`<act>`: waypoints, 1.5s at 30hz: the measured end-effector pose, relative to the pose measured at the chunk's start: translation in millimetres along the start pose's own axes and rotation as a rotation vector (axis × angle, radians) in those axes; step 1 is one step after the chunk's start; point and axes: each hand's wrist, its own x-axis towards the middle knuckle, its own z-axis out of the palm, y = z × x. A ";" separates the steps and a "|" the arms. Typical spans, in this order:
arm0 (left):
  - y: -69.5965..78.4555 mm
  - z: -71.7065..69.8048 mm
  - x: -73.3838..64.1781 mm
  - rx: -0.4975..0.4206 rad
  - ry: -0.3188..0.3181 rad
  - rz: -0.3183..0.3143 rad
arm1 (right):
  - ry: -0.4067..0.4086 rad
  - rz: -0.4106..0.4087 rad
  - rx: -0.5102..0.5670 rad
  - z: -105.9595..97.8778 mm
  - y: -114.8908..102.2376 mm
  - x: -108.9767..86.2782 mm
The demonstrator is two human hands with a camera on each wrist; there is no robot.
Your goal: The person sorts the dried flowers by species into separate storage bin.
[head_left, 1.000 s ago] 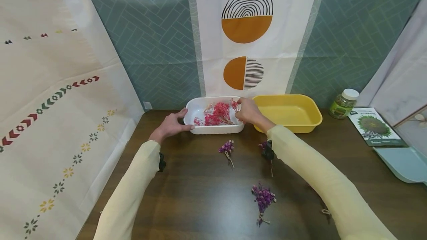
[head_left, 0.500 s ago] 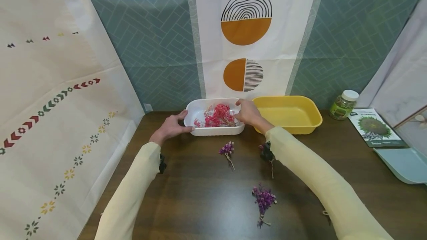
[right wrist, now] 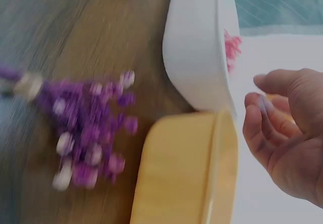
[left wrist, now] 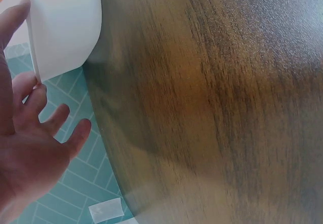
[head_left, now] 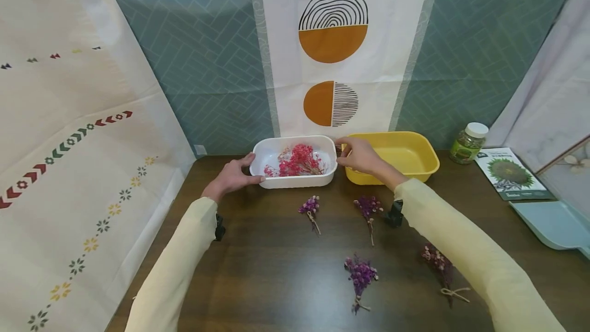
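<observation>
Two arms (head_left: pixel 465 245) outstretched, left fingers (left wrist: pixel 35 102) spread against white tray (head_left: pixel 299 183), right fingers (right wrist: pixel 260 138) loosely curled, empty

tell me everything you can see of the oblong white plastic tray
The oblong white tray looks plastic: open top, rounded corners, slim rim. It stands upright on the dark brown wood-grain table, close beside the yellow rectangular tub. Bright pink, dried-looking flower sprigs lie inside. The person's left hand grips its left end, thumb at the near side.

Illegibly small print on the jar label (head_left: pixel 461 152) and the leaflet (head_left: pixel 510 174).
</observation>
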 end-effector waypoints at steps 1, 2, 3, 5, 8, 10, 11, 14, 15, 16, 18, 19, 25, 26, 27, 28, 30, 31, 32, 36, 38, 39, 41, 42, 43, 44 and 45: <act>-0.1 -0.1 0.5 0.004 0.000 0.003 | -0.001 0.002 0.012 -5.5 2.7 -5.3; 0.0 -0.2 1.1 0.007 -0.002 0.003 | 0.001 -0.002 0.016 -10.8 6.2 -10.7; 0.3 -0.2 1.3 0.009 -0.005 0.003 | 0.000 -0.008 0.024 -15.8 10.0 -16.1; 0.7 -0.6 1.5 0.013 -0.011 0.002 | -0.001 -0.019 0.036 -25.7 18.6 -27.2; 1.4 -1.4 0.2 0.009 -0.013 -0.004 | 0.011 -0.037 0.034 -38.7 30.9 -43.6; 1.6 -2.1 -1.4 0.011 -0.014 -0.006 | 0.023 -0.054 0.017 -45.7 38.9 -53.2; 1.8 -2.3 -1.6 0.011 -0.013 -0.005 | 0.031 -0.061 0.008 -48.8 42.4 -57.9; 2.7 -2.2 -2.2 0.014 -0.018 -0.005 | 0.047 -0.075 -0.009 -57.1 52.4 -70.5; 3.2 -1.9 -2.0 0.015 -0.022 -0.004 | 0.051 -0.078 -0.009 -59.4 55.2 -74.2; 3.3 -2.0 -2.0 0.013 -0.025 -0.003 | 0.053 -0.076 -0.014 -61.5 57.3 -77.2; 3.8 -2.0 -1.5 0.010 -0.028 -0.002 | 0.051 -0.068 -0.018 -65.5 60.3 -83.1; 4.2 -2.0 -1.3 0.010 -0.026 0.000 | 0.051 -0.061 -0.020 -67.5 61.3 -85.8; 7.3 -0.4 -0.1 0.048 -0.017 0.018 | 0.060 0.014 -0.049 -80.3 68.9 -101.6; 7.4 0.1 -0.1 0.052 -0.016 0.020 | 0.063 0.023 -0.053 -82.5 70.3 -103.9; 7.2 0.6 0.0 0.053 -0.014 0.021 | 0.065 0.033 -0.055 -84.5 72.0 -105.9; 6.7 1.1 0.1 0.055 -0.013 0.024 | 0.067 0.036 -0.055 -86.4 73.7 -107.8; 5.8 2.1 0.0 0.054 -0.004 0.030 | 0.074 0.040 -0.056 -89.9 76.9 -111.5; 5.4 2.7 0.0 0.054 0.003 0.034 | 0.078 0.044 -0.060 -91.4 78.8 -113.3; 5.2 3.3 0.1 0.055 0.009 0.045 | 0.082 0.046 -0.062 -92.7 81.0 -115.1; 3.0 5.2 -0.3 0.070 0.029 0.078 | 0.102 0.059 -0.074 -96.9 90.4 -122.5; 1.6 5.7 -0.4 0.067 0.043 0.087 | 0.118 0.066 -0.073 -98.9 95.8 -125.8; 0.8 5.7 -0.6 0.070 0.056 0.090 | 0.126 0.071 -0.073 -99.9 98.8 -127.1; 0.2 5.6 -1.3 0.064 0.107 0.097 | 0.144 0.083 -0.062 -101.9 104.8 -129.5; 0.7 5.5 -2.3 0.057 0.145 0.106 | 0.154 0.093 -0.059 -102.9 107.8 -130.5; 1.7 5.3 -3.8 0.051 0.193 0.117 | 0.166 0.100 -0.057 -103.7 111.0 -131.3; 3.3 5.7 -5.9 0.043 0.249 0.126 | 0.179 0.105 -0.053 -104.5 114.1 -132.0; 5.6 6.3 -8.7 0.030 0.308 0.136 | 0.193 0.109 -0.049 -105.3 117.7 -132.7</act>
